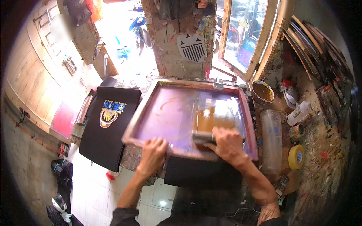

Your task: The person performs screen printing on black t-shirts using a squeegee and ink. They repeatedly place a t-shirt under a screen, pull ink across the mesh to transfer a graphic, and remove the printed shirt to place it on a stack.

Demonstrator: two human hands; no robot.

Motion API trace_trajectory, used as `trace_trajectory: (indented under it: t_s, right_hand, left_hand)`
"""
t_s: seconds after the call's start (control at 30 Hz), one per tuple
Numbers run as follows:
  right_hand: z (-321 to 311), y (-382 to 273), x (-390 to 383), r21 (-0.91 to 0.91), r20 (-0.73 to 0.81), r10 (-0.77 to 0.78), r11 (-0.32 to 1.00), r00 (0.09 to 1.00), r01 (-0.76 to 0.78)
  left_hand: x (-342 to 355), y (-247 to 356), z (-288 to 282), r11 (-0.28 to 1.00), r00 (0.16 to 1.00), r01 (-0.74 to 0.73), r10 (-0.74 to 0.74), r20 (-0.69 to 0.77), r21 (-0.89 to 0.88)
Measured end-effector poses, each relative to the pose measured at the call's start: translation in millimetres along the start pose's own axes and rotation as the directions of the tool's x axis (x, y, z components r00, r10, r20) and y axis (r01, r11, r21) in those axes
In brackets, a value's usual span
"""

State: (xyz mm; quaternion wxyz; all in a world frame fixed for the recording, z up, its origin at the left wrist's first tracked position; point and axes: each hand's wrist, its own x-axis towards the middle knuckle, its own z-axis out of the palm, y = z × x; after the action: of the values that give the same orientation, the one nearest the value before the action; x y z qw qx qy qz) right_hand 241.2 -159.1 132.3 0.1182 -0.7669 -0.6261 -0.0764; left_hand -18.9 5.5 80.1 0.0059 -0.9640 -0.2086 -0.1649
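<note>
A screen-printing frame [249, 113] with a wooden rim and purplish mesh lies in front of me. My left hand [154, 151] is closed over its near bar, left of the middle. In my right hand [229, 145] is a squeegee [201, 138], gripped near the frame's near right part. Yellow-brown ink [213, 117] covers the mesh just beyond the squeegee. Black fabric [203, 174] sticks out from under the frame's near edge. To the left lies black fabric [102, 141] with a coloured cartoon print [109, 116].
A hinge clamp [218, 86] sits at the frame's far bar. On the right are an ink tub [263, 91], a clear plastic cylinder [271, 139], a white bottle [298, 113] and a yellow tape roll [296, 157]. Several wooden-edged frames [309, 49] lean at the far right.
</note>
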Motion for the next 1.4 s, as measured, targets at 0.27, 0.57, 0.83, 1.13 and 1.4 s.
trace_trajectory:
  t_s: [0.27, 0.57, 0.83, 1.13, 1.4]
  right_hand:
    - [106, 115, 110, -0.004, -0.007, -0.029, 1.000, 1.000, 0.029]
    - [99, 69, 42, 0.067, 0.107, -0.093, 0.994, 0.990, 0.086]
    - [57, 10, -45, 0.017, 0.178, -0.087, 0.996, 0.980, 0.085]
    - [-48, 7, 7, -0.189, -0.444, 0.032, 0.974, 0.896, -0.128]
    - [-157, 52, 159, -0.133, -0.489, 0.055, 0.982, 0.870, -0.137]
  left_hand:
    - [-44, 19, 60, 0.967, 0.988, 0.142, -0.127, 0.084, -0.212]
    - [-50, 16, 56, 0.950, 0.974, 0.209, -0.182, 0.135, -0.232]
    - [-34, 15, 50, 0.969, 0.986, 0.147, -0.129, 0.104, -0.196]
    - [64, 27, -62, 0.995, 0.791, 0.057, -0.095, -0.604, -0.083]
    - [68, 242, 99, 0.574, 0.952, -0.055, 0.277, 0.131, -0.817]
